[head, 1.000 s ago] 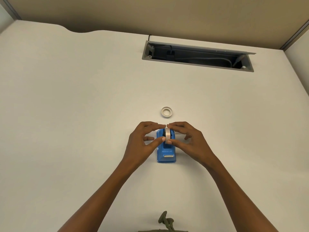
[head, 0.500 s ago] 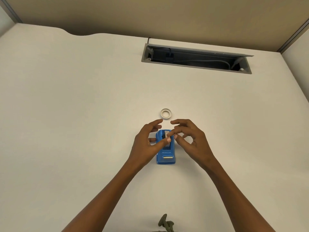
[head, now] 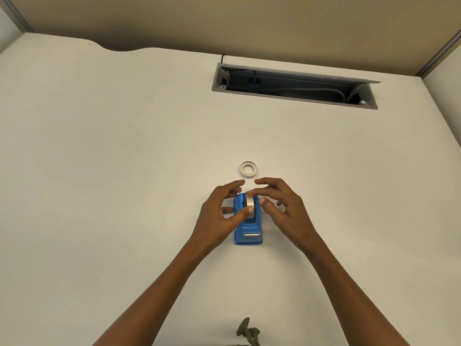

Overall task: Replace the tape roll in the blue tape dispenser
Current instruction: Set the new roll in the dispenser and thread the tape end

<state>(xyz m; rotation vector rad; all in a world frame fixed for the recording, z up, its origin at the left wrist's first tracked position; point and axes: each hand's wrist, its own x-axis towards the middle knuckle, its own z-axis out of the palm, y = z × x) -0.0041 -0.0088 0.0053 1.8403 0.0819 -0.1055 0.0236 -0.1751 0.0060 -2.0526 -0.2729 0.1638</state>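
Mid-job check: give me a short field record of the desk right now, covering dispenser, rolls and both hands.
dispenser: blue plastic tape dispenser flat on the white desk
roll in dispenser: white tape roll standing on edge in the cradle
loose ring: small white tape ring lying flat beyond the dispenser, untouched
left hand: thumb tip on the roll
right hand: fingertips at the roll's top, other fingers spread

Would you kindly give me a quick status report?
Both hands, left and right, on tape roll seated in blue dispenser. Second roll lies beyond, clear of work.
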